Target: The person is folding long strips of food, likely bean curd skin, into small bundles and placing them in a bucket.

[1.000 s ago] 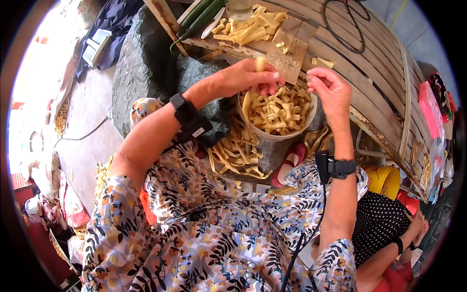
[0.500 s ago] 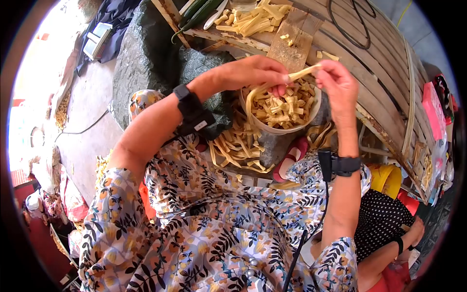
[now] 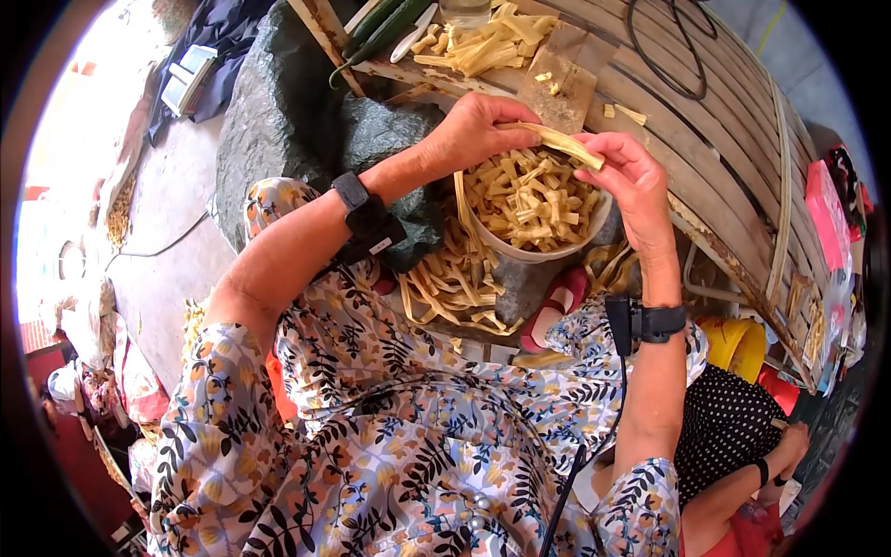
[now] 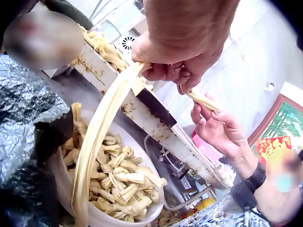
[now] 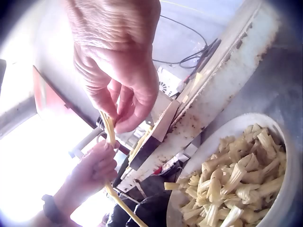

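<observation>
A long pale-yellow fibrous strip (image 3: 563,141) is stretched between both hands above a white bucket (image 4: 154,216). My left hand (image 3: 481,130) grips it with curled fingers, and a long tail of the strip (image 4: 101,130) droops from that hand past the bucket's rim. My right hand (image 3: 633,183) pinches the short end between thumb and fingers. Short folded or knotted pieces (image 5: 232,182) of the same material are heaped in the bucket. More loose strips (image 3: 450,290) lie in a pile lower down, left of the bucket.
Behind the bucket is a slatted wooden bench (image 3: 682,139) with a rusty edge. On it lie a small board (image 3: 557,93), cut yellow pieces (image 3: 492,46), cucumbers (image 3: 385,32) and a black cable (image 3: 677,79). Dark green plastic sheeting (image 3: 274,130) stands left. Another person's arm (image 3: 742,483) shows at lower right.
The right hand, with nothing visible in it at first, now pinches the strip's end. Since half a second ago, the right hand has come closer to the left and the strip's end has tilted down.
</observation>
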A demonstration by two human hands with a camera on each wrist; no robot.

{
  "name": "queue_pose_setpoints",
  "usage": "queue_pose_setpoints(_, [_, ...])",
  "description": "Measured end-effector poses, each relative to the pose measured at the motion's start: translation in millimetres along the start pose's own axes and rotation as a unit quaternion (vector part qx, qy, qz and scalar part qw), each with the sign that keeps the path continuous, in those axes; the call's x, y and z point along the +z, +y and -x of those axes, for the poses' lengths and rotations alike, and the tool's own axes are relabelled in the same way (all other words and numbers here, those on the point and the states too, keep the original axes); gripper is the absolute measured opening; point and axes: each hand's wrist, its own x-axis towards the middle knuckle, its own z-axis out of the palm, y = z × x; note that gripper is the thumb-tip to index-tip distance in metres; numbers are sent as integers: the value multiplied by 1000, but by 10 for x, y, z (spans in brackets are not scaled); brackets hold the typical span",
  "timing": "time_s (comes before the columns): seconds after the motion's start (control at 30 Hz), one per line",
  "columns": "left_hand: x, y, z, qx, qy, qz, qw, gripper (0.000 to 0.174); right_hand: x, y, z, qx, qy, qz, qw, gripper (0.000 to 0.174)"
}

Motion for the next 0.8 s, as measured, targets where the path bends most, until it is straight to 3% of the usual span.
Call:
queue_pose_setpoints(0.17, [25,26,44,94,79,-173,977,12,-19,-72,-3,93,-4,-50,994,37])
queue_pose_setpoints(0.23, [96,52,93,155,90,-214,960,13,33,-2,-24,150,5,22,988,43])
queue_pose_setpoints(0.27, [134,69,109,186,94,-233,950,13,114,64,-39,154,34,-17,987,38])
queue_pose_setpoints(0.37, [187,110,150,249,26,-283,926,14,79,228,-70,191,-17,21,981,34])
queue_pose_setpoints(0.4, [190,172,185,266,15,-281,922,15,143,235,-46,231,31,51,971,26])
queue_pose_setpoints(0.5, [140,143,191,249,-43,-213,944,16,122,306,7,250,4,113,962,18])
queue_pose_setpoints(0.57, [-18,117,185,74,-123,-134,981,16,139,321,48,244,-13,153,958,14])
queue_pose_setpoints(0.63, [-148,5,131,48,-185,-98,977,16,143,361,102,240,-54,164,955,13])
queue_pose_setpoints(0.67, [-175,-4,119,19,-188,-33,981,17,196,289,116,264,-129,150,944,12])
queue_pose_setpoints(0.8, [-224,104,58,-74,-279,137,948,23,359,17,184,208,-226,43,951,18])
